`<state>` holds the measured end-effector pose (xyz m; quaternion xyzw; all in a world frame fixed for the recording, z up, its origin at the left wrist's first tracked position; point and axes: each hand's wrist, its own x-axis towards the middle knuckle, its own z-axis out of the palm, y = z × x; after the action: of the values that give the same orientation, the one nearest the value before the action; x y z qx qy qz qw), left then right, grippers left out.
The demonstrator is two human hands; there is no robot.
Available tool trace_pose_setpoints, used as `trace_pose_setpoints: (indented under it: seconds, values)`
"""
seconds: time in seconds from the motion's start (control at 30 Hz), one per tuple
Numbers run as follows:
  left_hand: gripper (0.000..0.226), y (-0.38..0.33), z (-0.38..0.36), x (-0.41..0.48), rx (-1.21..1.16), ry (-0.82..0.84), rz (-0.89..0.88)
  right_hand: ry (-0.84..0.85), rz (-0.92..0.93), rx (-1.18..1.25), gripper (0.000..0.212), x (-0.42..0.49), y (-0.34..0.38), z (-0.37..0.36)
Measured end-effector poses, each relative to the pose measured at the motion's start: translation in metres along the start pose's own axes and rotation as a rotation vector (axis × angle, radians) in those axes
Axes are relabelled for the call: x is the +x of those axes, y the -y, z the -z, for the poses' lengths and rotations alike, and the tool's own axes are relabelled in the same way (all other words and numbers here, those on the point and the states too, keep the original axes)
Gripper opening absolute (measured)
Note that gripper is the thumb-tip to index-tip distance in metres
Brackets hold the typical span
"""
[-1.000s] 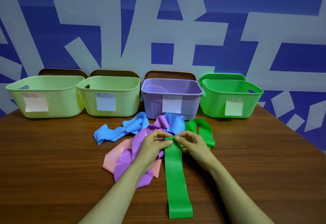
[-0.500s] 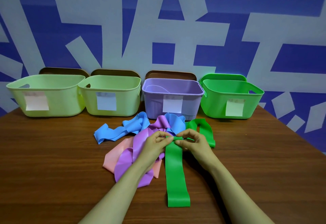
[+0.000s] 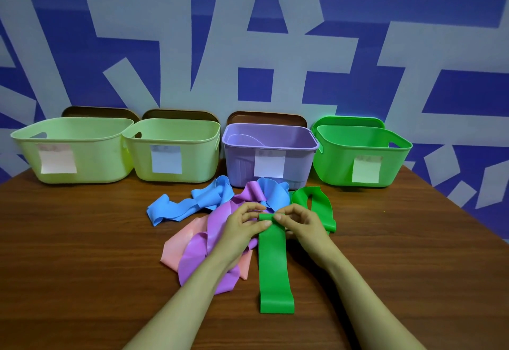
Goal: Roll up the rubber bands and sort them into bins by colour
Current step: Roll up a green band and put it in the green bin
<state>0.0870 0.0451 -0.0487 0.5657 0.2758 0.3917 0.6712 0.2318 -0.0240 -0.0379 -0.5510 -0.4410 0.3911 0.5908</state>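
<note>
A flat green band [image 3: 274, 264] lies lengthwise on the table, its far end rolled into a small coil. My left hand [image 3: 243, 228] and my right hand [image 3: 301, 224] pinch that coil from either side with fingertips. Under my left forearm lie a purple band [image 3: 203, 250] and a pink band [image 3: 176, 245]. A blue band [image 3: 190, 203] stretches to the left, another blue one [image 3: 275, 192] bunches behind my hands, and a second green band [image 3: 319, 203] loops at the right.
Along the wall stand a pale green bin [image 3: 91, 167], a second pale green bin [image 3: 198, 167], a purple bin [image 3: 239, 156] and a bright green bin [image 3: 396, 165], each with a paper label. Brown lids lean behind them.
The green band's near end has slid toward my hands as the roll at its far end took up length. Both hands stay at the coil.
</note>
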Motion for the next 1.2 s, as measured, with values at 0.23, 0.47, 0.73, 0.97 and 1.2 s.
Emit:
trace_pose_setpoints:
  seconds: [0.23,0.47,0.73,0.97,1.2]
  values:
    - [0.017,-0.0011,-0.003,0.0002,-0.091,0.0,0.051,-0.01,0.053,-0.004,0.012,-0.0015,0.0009,0.0018]
    - [0.011,0.001,0.0003,0.0016,-0.031,-0.046,0.01,0.021,0.044,-0.007,0.02,-0.0043,0.0025,0.0001]
    - [0.022,-0.0019,-0.0004,-0.0006,-0.001,-0.046,-0.031,0.048,-0.047,0.004,0.011,-0.0033,0.0021,-0.0036]
    - [0.025,-0.0022,-0.0037,-0.0024,-0.057,-0.025,0.042,-0.003,0.014,0.061,0.005,-0.0034,0.0038,-0.001]
    - [0.018,-0.0027,-0.0032,-0.0014,-0.08,-0.052,0.045,0.005,0.057,0.026,0.017,-0.0057,0.0033,-0.0003]
